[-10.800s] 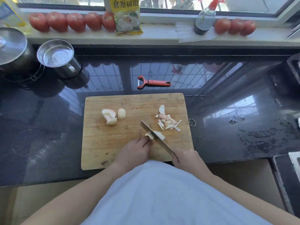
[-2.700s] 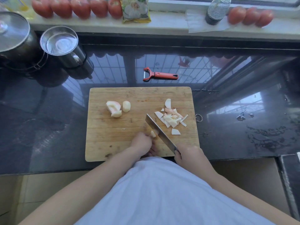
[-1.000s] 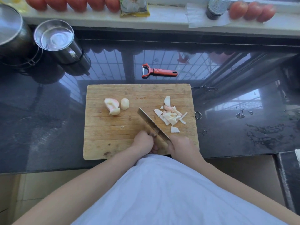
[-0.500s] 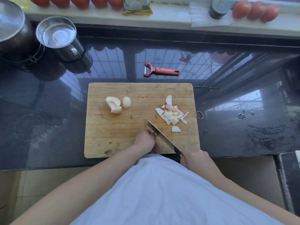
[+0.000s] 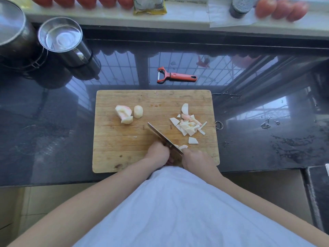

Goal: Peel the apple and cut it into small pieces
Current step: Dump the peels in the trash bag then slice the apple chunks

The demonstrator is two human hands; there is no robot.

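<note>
A wooden cutting board (image 5: 124, 150) lies on the dark counter. Near its front edge my right hand (image 5: 197, 158) grips the handle of a knife (image 5: 160, 134), whose blade points up and to the left. My left hand (image 5: 158, 153), fingers curled, holds a small apple piece against the blade's left side; the piece is mostly hidden. A fresh slice (image 5: 183, 147) lies by the blade's right side. A pile of cut apple pieces (image 5: 188, 124) sits at the board's right. Larger peeled apple chunks (image 5: 128, 114) rest at the upper left.
A red peeler (image 5: 175, 76) lies behind the board. Two steel pots (image 5: 60, 39) stand at the back left. Tomatoes (image 5: 281, 8), a yellow packet (image 5: 149, 5) and a dark bottle (image 5: 240, 6) line the windowsill. Wet spots mark the counter at the right.
The knife has slid forward across the board and my right hand has come up beside my left. A new slice lies by the blade's right side.
</note>
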